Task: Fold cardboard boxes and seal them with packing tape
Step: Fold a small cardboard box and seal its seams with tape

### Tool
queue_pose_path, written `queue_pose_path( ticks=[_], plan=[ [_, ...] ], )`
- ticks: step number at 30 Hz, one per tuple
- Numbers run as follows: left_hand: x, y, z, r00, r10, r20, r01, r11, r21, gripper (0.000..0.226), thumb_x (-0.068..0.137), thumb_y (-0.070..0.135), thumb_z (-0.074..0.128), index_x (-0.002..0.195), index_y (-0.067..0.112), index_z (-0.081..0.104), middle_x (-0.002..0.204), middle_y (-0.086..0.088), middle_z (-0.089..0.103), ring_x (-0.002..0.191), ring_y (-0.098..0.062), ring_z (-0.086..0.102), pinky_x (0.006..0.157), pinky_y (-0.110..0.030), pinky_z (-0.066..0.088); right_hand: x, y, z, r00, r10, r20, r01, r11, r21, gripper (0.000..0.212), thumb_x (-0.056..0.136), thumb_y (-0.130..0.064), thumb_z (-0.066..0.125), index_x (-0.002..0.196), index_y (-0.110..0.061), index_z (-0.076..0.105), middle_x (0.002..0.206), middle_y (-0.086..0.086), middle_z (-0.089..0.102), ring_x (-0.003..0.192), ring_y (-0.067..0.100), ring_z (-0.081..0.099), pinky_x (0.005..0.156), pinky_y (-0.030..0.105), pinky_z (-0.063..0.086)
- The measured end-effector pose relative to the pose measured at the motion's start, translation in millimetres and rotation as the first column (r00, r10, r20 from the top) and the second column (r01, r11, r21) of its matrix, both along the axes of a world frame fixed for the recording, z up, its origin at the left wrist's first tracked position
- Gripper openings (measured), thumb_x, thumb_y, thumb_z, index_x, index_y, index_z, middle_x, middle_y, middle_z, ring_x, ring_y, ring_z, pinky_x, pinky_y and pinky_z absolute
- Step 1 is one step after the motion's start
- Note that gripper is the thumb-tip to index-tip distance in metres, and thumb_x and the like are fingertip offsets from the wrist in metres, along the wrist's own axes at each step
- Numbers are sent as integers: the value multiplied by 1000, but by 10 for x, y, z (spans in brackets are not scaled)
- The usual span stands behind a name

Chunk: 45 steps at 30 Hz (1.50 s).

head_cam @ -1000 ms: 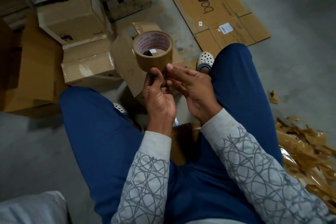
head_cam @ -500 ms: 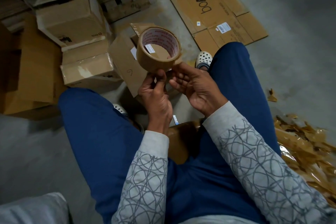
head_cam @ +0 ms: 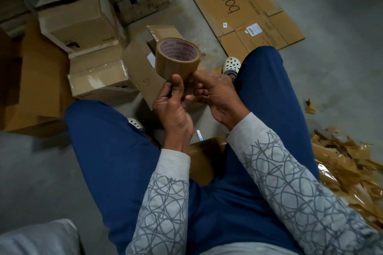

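Cardboard lies all round: a flattened boat carton (head_cam: pixel 248 12) at one o'clock, taped boxes (head_cam: pixel 97 80) at ten. The brown packing tape roll (head_cam: pixel 176 64) has turned since a moment ago, so its outer band now faces the camera. The loose end is probably still being sought, and sealing has not begun. The roll stands at twelve o'clock above both hands. The left hand (head_cam: pixel 172 107) pinches its lower band, thumb in front. The right hand (head_cam: pixel 217 95) nips the lower right rim with curled fingertips (head_cam: pixel 195 75).

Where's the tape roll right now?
Head view, centre: the tape roll is held up by the left hand and right hand, in front of the open box.
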<state>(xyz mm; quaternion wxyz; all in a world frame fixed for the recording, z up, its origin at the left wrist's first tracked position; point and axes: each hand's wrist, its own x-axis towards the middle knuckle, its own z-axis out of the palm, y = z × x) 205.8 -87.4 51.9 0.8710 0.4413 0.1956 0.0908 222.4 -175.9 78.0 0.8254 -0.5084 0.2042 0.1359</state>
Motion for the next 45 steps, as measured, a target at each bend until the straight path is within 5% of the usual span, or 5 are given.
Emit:
queue_pose_path(
  ticks=[8, 24, 31, 35, 45],
  plan=[
    [32, 43, 43, 982, 96, -162, -131, 967, -219, 30, 99, 16, 63, 127, 7, 61, 130, -19, 67, 118, -30, 67, 109, -45, 48, -38, -206, -46, 1000, 23, -15, -23, 999, 32, 11, 95, -10, 65, 87, -4, 63, 66, 3, 63, 58, 13, 61, 63, 35, 63],
    [-29, 13, -100, 991, 84, -108, -87, 996, -28, 16, 96, 13, 65, 110, 11, 72, 122, -20, 70, 116, -34, 67, 99, -45, 55, -137, -35, -152, 995, 67, 67, -59, 991, -116, 15, 90, -5, 74, 93, 10, 71, 83, 24, 70, 66, 20, 71, 61, 27, 60],
    [52, 224, -81, 974, 145, -173, -177, 966, -186, 23, 98, 14, 64, 120, 7, 64, 107, -11, 72, 87, -18, 62, 98, -32, 54, -77, -229, -227, 968, 209, 136, -173, 956, -237, 6, 87, -4, 77, 84, -2, 73, 77, 12, 73, 71, 23, 70, 68, 33, 62],
    [47, 318, -70, 978, 116, -176, -169, 929, -328, 32, 100, 17, 62, 130, 6, 59, 128, -17, 69, 115, -27, 68, 112, -41, 46, -72, -321, -196, 947, 262, 184, -221, 951, -214, 17, 87, -12, 77, 102, -3, 74, 90, 6, 77, 82, 22, 74, 75, 32, 62],
    [-38, 88, -29, 988, 121, -94, -139, 967, -215, 39, 100, 8, 59, 136, -7, 56, 131, -26, 64, 105, -27, 70, 80, -28, 59, -110, 8, -371, 935, 71, 347, 139, 828, -544, 37, 79, -31, 86, 110, -13, 78, 101, -2, 78, 94, 10, 75, 87, 41, 62]
  ],
)
